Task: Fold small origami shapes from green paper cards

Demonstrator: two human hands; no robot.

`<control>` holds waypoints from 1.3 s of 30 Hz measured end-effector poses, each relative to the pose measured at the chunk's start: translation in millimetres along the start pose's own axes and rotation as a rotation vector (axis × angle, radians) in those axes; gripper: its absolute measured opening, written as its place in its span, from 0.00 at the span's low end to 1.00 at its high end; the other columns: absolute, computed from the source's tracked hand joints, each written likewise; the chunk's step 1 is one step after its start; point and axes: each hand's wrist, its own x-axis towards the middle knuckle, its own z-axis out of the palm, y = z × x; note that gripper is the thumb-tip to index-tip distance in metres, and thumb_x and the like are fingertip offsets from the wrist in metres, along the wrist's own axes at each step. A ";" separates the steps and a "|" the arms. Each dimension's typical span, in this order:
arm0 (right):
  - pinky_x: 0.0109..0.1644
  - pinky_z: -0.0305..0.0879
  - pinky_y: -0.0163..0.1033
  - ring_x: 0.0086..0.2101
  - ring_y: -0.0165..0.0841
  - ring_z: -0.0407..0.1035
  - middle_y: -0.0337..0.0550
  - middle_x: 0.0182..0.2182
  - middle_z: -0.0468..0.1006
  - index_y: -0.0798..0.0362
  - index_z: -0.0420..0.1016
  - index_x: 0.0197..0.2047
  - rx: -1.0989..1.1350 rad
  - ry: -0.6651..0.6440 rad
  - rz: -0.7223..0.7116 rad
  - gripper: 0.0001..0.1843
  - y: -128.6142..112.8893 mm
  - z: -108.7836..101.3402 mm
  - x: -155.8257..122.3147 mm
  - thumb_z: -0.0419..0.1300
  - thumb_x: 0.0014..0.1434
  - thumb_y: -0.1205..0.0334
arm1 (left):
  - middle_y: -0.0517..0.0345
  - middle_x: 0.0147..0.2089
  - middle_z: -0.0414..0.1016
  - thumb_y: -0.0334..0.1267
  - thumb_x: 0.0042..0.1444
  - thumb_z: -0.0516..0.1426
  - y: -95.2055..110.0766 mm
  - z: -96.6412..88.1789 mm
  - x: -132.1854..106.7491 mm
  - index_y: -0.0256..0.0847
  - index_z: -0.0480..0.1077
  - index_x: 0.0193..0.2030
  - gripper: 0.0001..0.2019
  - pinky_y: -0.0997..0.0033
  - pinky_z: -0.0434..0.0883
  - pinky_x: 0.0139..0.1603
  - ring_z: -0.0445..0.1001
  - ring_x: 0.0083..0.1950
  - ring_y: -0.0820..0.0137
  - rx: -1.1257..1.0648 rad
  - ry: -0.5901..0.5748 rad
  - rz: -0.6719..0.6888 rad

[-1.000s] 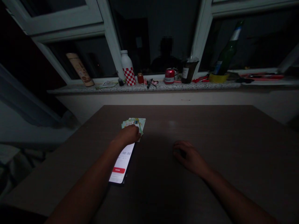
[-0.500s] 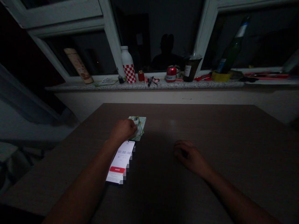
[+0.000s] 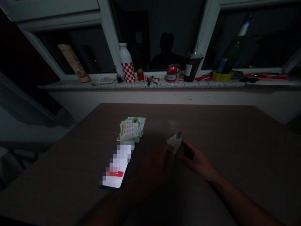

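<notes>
In the dim light my left hand (image 3: 157,164) is at the middle of the brown table (image 3: 235,138), fingers closed on a small card (image 3: 175,140) held tilted up. My right hand (image 3: 194,158) meets it from the right, its fingers curled at the card's lower edge. A stack of green printed cards (image 3: 130,129) lies on the table to the left of both hands. A lit phone (image 3: 118,166) lies flat just below the stack.
A stone windowsill (image 3: 141,84) runs behind the table with a checked white bottle (image 3: 127,64), a red can (image 3: 171,73), a dark cup (image 3: 191,67), a green glass bottle (image 3: 231,47), a tape roll (image 3: 221,77) and a leaning tube (image 3: 74,62).
My left hand has left the card stack and moved right to the table's middle with one card. My right hand has lifted slightly to meet the card.
</notes>
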 end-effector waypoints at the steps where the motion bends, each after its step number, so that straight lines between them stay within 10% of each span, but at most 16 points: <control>1: 0.63 0.57 0.53 0.58 0.42 0.62 0.49 0.60 0.66 0.46 0.58 0.63 0.098 -0.033 0.007 0.33 -0.9 0.3 -0.5 0.62 0.56 0.55 | 0.54 0.41 0.75 0.40 0.64 0.47 1.0 3.5 -2.5 0.42 0.68 0.46 0.11 0.67 0.66 0.39 0.73 0.38 0.66 -0.082 -0.002 -0.021; 26: 0.45 0.71 0.44 0.37 0.35 0.77 0.44 0.40 0.81 0.50 0.69 0.48 0.412 -0.042 0.198 0.18 -21.0 11.9 -9.1 0.63 0.56 0.55 | 0.62 0.31 0.69 0.40 0.50 0.61 -27.7 16.4 -2.7 0.41 0.63 0.33 0.11 0.71 0.69 0.34 0.71 0.33 0.70 -0.702 0.114 -0.448; 39: 0.40 0.73 0.42 0.35 0.35 0.77 0.41 0.34 0.82 0.49 0.63 0.55 0.282 0.041 0.275 0.27 -19.8 11.7 -10.1 0.64 0.54 0.56 | 0.63 0.30 0.70 0.38 0.51 0.60 -37.8 17.5 0.5 0.42 0.62 0.32 0.09 0.72 0.68 0.32 0.72 0.33 0.70 -0.578 0.062 -0.428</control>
